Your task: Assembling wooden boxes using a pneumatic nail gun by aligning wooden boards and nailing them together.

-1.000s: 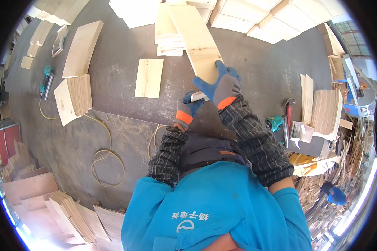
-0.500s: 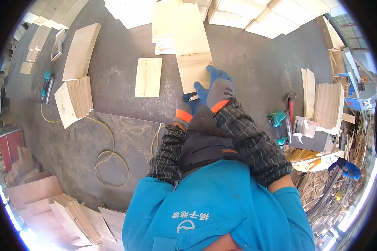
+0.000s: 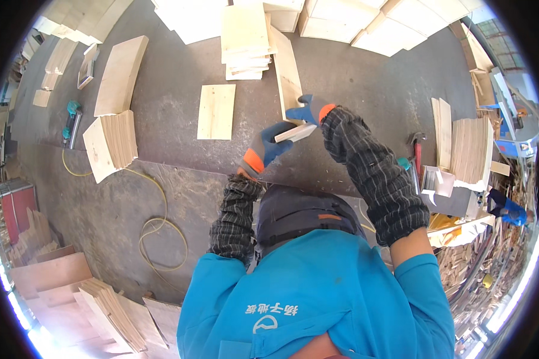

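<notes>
Long board [image 3: 288,75]: on the bench [image 3: 353,90], tilted, beside the stacked panels [image 3: 244,30]; probably stiff and fairly light, best taken by its long edges near the close end.
Short wood piece [image 3: 294,132]: just beyond the worker's waist; likely light, rigid, easily held by its edges.
Left hand [image 3: 269,145]: closed around the short wood piece.
Right hand [image 3: 308,110]: at the long board's near end; grip cannot be told.

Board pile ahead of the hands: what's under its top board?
Under the top board, the near ends of several pale boards stick out unevenly. The rest of them and the dark surface beneath are covered.
</notes>
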`<state>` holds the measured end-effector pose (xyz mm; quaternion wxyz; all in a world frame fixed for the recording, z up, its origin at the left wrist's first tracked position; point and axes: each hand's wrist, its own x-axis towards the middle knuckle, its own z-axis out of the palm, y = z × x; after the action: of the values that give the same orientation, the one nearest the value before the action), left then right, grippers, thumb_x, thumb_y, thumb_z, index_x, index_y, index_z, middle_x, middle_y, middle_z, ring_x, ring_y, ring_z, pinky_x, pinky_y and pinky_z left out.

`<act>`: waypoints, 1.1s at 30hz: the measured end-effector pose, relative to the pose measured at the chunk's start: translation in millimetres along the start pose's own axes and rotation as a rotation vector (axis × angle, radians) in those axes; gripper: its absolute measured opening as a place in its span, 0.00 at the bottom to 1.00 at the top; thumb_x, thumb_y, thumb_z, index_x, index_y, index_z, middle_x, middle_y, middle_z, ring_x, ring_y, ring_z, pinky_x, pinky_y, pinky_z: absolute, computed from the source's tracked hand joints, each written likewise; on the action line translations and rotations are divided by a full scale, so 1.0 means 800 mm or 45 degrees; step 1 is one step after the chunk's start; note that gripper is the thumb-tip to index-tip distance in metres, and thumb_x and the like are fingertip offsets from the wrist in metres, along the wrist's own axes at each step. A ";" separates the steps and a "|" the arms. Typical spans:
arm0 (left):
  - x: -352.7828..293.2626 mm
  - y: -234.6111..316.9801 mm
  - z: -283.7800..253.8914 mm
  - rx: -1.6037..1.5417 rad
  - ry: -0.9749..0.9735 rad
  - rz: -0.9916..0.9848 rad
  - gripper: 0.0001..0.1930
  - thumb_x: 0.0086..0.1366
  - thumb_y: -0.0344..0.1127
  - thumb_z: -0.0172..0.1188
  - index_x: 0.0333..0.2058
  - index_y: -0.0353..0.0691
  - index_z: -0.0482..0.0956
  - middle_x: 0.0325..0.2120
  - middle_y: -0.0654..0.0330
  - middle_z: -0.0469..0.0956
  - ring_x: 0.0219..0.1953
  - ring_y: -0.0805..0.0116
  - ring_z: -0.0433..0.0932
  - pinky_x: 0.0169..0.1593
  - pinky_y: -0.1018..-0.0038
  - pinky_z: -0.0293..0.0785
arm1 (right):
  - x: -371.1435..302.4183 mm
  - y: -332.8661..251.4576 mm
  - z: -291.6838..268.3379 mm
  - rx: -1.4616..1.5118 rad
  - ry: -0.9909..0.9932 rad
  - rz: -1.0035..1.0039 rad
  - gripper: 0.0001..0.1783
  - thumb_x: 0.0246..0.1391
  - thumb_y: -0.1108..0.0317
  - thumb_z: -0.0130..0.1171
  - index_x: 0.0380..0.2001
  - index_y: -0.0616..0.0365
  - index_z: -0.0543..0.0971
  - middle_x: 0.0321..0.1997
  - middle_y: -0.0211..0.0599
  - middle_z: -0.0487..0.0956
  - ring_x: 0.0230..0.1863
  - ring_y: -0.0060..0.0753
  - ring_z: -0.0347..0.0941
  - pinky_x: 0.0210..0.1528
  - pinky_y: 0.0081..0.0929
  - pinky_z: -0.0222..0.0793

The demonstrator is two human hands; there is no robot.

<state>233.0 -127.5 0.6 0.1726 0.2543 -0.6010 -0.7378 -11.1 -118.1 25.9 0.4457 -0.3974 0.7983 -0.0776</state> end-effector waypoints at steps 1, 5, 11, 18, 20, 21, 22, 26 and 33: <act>0.005 -0.001 -0.010 0.002 -0.002 0.003 0.27 0.69 0.33 0.72 0.65 0.34 0.81 0.53 0.57 0.87 0.54 0.70 0.84 0.59 0.71 0.80 | -0.003 0.004 0.008 -0.072 0.067 -0.023 0.56 0.50 0.36 0.78 0.72 0.66 0.75 0.68 0.59 0.81 0.61 0.49 0.84 0.64 0.38 0.79; 0.015 0.010 -0.029 -0.063 -0.297 -0.037 0.33 0.68 0.41 0.74 0.68 0.36 0.78 0.56 0.57 0.86 0.56 0.69 0.83 0.60 0.70 0.79 | -0.010 0.006 0.014 0.083 0.115 0.046 0.53 0.52 0.38 0.77 0.70 0.66 0.77 0.66 0.56 0.84 0.61 0.49 0.84 0.64 0.38 0.78; 0.037 0.002 0.000 0.111 0.008 0.070 0.36 0.68 0.47 0.75 0.68 0.32 0.76 0.58 0.55 0.83 0.58 0.67 0.80 0.61 0.70 0.77 | 0.007 0.031 0.000 0.395 -0.169 0.111 0.33 0.61 0.47 0.72 0.62 0.57 0.84 0.52 0.41 0.87 0.50 0.31 0.85 0.50 0.35 0.83; 0.048 0.021 -0.003 0.024 -0.119 0.059 0.35 0.70 0.47 0.74 0.68 0.34 0.76 0.58 0.57 0.83 0.58 0.70 0.80 0.61 0.72 0.77 | 0.010 0.095 -0.005 1.347 -0.296 0.419 0.29 0.66 0.44 0.67 0.61 0.51 0.83 0.59 0.38 0.86 0.54 0.33 0.84 0.62 0.37 0.81; 0.043 0.007 -0.011 0.007 -0.044 0.103 0.32 0.72 0.47 0.73 0.67 0.35 0.78 0.56 0.59 0.84 0.55 0.71 0.81 0.59 0.71 0.78 | 0.013 0.072 0.025 1.446 -0.267 0.339 0.22 0.69 0.47 0.67 0.51 0.54 0.86 0.46 0.39 0.90 0.41 0.34 0.88 0.45 0.39 0.88; 0.064 0.004 0.001 0.019 -0.081 0.071 0.30 0.72 0.46 0.73 0.66 0.35 0.78 0.55 0.60 0.85 0.54 0.71 0.82 0.58 0.72 0.78 | 0.026 0.098 0.022 1.510 -0.177 0.350 0.21 0.70 0.49 0.66 0.52 0.54 0.86 0.47 0.39 0.90 0.42 0.35 0.89 0.47 0.39 0.88; 0.076 -0.003 0.007 0.037 -0.096 0.026 0.29 0.73 0.45 0.73 0.65 0.35 0.79 0.53 0.61 0.86 0.52 0.72 0.82 0.57 0.72 0.79 | 0.033 0.111 0.021 1.568 -0.115 0.361 0.20 0.71 0.50 0.64 0.53 0.54 0.86 0.48 0.40 0.91 0.42 0.36 0.89 0.49 0.39 0.87; 0.055 -0.040 -0.014 0.132 0.145 -0.147 0.25 0.71 0.39 0.75 0.63 0.36 0.82 0.48 0.63 0.88 0.48 0.74 0.84 0.54 0.73 0.82 | 0.017 0.072 0.031 1.754 -0.032 0.313 0.20 0.73 0.54 0.63 0.58 0.56 0.83 0.49 0.42 0.90 0.48 0.42 0.89 0.53 0.43 0.86; 0.029 -0.020 -0.015 0.337 -0.097 0.203 0.16 0.67 0.32 0.76 0.52 0.38 0.89 0.43 0.59 0.89 0.47 0.63 0.86 0.51 0.67 0.82 | -0.030 0.105 -0.042 1.777 0.221 0.167 0.18 0.69 0.57 0.68 0.56 0.55 0.84 0.41 0.39 0.88 0.35 0.38 0.84 0.39 0.42 0.83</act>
<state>222.1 -146.9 -20.6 0.1729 0.1981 -0.7172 -0.6453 -77.6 -52.5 20.8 0.5349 0.0380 0.6171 -0.5759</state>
